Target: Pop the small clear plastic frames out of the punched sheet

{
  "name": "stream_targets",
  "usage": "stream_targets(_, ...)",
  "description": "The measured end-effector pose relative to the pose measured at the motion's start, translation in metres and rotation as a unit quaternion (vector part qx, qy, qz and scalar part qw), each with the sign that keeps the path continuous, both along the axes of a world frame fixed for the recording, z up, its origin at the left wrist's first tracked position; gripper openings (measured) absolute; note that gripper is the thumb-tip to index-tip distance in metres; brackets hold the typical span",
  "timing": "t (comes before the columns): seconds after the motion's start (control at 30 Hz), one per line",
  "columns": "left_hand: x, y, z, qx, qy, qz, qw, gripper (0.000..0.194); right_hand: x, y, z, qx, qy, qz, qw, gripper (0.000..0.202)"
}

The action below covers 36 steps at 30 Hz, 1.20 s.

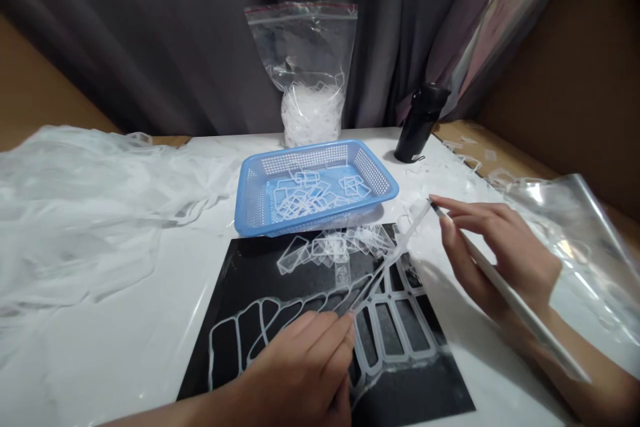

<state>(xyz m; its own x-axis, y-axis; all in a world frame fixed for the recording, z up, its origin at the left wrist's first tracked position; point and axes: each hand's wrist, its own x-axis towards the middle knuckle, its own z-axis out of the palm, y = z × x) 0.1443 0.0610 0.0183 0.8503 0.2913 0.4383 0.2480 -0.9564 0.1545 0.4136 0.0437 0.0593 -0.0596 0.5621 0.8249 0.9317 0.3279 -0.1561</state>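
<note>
behind the black mat (320, 320), blue basket (380, 180), bag (310, 80), bottle (420, 123), left hand (305, 367) grip pinching strip (390, 257), right hand (495, 247) fingers spread

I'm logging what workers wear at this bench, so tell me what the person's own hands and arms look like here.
Both hands are bare: no gloves, rings or watch show on the left hand or the right hand. Both forearms are bare as far as the picture's edge, with no sleeve in view. The fingernails look short and unpainted.
</note>
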Motion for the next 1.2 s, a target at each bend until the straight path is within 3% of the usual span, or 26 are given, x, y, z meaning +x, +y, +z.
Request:
stream_targets(0.2, 0.0, -0.001, 0.0, -0.001, -0.002, -0.001, 1.0, 0.037, 0.002, -0.002, 0.009, 0.038, 0.078, -0.093, 0.992, 0.012)
stream_targets(0.27, 0.0, -0.001, 0.001, -0.002, -0.004, -0.002, 1.0, 0.037, 0.002, -0.002, 0.009, 0.016, 0.093, -0.046, 0.994, 0.012)
stream_targets(0.37, 0.001, -0.002, 0.002, -0.006, -0.009, 0.003, 1.0, 0.035, -0.001, 0.0, 0.004, -0.058, 0.097, 0.085, 0.99, 0.013)
stream_targets(0.53, 0.003, 0.0, 0.005, -0.041, 0.003, 0.007, 0.999, 0.034, -0.008, 0.002, -0.01, -0.258, 0.096, 0.231, 0.933, 0.011)
stream_targets(0.77, 0.001, 0.003, 0.012, -0.103, 0.087, 0.01, 0.991, 0.042, -0.003, 0.001, -0.013, -0.352, 0.17, 0.249, 0.886, 0.015)
stream_targets(1.0, 0.001, 0.004, 0.012, -0.099, 0.107, 0.013, 0.989, 0.046, -0.007, 0.0, -0.011, -0.489, 0.139, 0.339, 0.792, 0.025)
stream_targets(1.2, 0.002, 0.004, 0.01, -0.11, 0.133, 0.022, 0.985, 0.036, -0.01, 0.0, -0.012, -0.496, 0.129, 0.353, 0.783, 0.022)
